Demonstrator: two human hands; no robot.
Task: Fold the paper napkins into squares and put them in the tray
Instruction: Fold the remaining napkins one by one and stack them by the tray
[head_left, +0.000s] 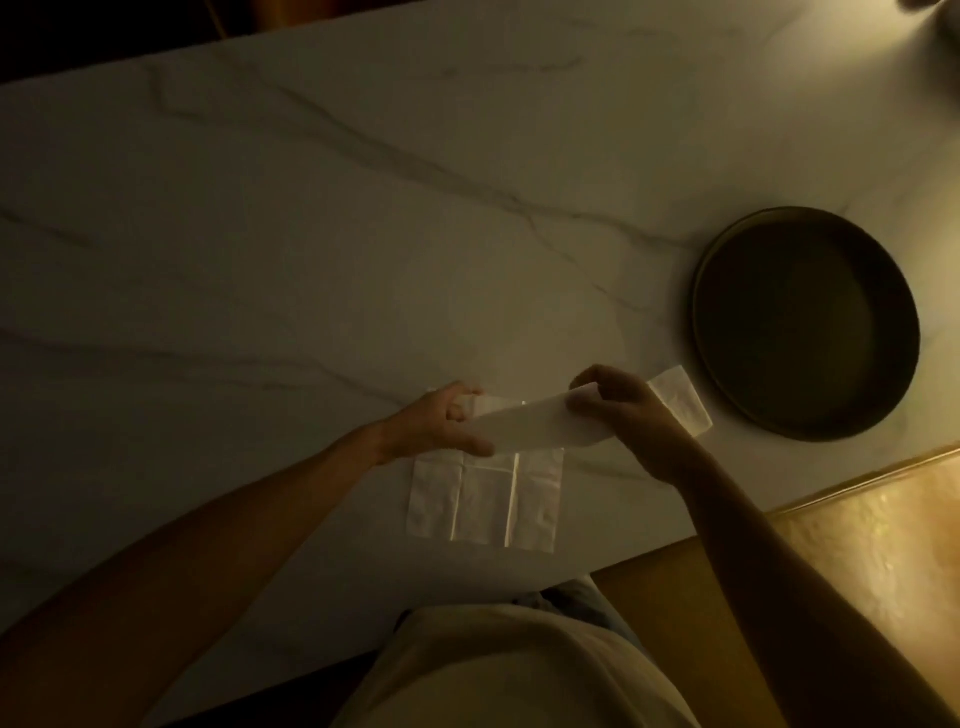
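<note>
We held a folded napkin (530, 428) as a long strip just left of the round dark tray (805, 322), its long axis running toward the tray and tilted up slightly at that end. Below it, an unfolded napkin (485, 499) lay flat on the marble-veined white table (311, 208), and another piece (680, 400) lay just beside the tray's near rim. The room was dim, with warm light. Our left hand (441, 423) pinched the strip's far end; our right hand (623, 410) gripped the tray-side end.
</note>
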